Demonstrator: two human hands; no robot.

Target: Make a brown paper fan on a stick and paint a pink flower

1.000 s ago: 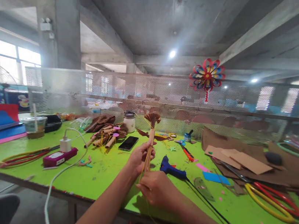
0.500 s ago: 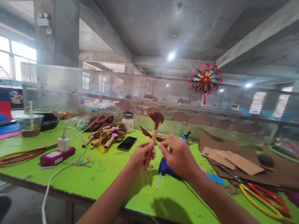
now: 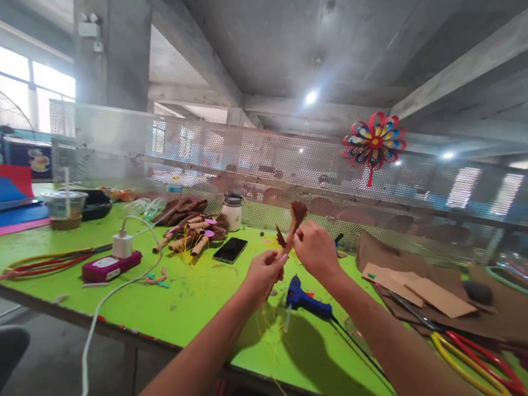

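Over the lime-green table (image 3: 163,321), gripping a pleated paper fan (image 3: 298,213) low in left hand (image 3: 263,271), now pinching its neck (image 3: 291,230) with right hand (image 3: 316,246), apparently shifting work upward.

The pleated fan (image 3: 298,213) is dark brown, the loose threads (image 3: 278,351) yellow. Lime green covers the surface (image 3: 169,316). The glue gun (image 3: 310,304) is deep blue, its cord (image 3: 360,349) black. Purple colours the power strip (image 3: 106,269), white its plug adapter (image 3: 122,245). Red, blue and yellow mix in the flower ornament (image 3: 375,141); a pattern of small holes dots the grey screen (image 3: 191,155). The cardboard pieces (image 3: 439,296) are plain tan.
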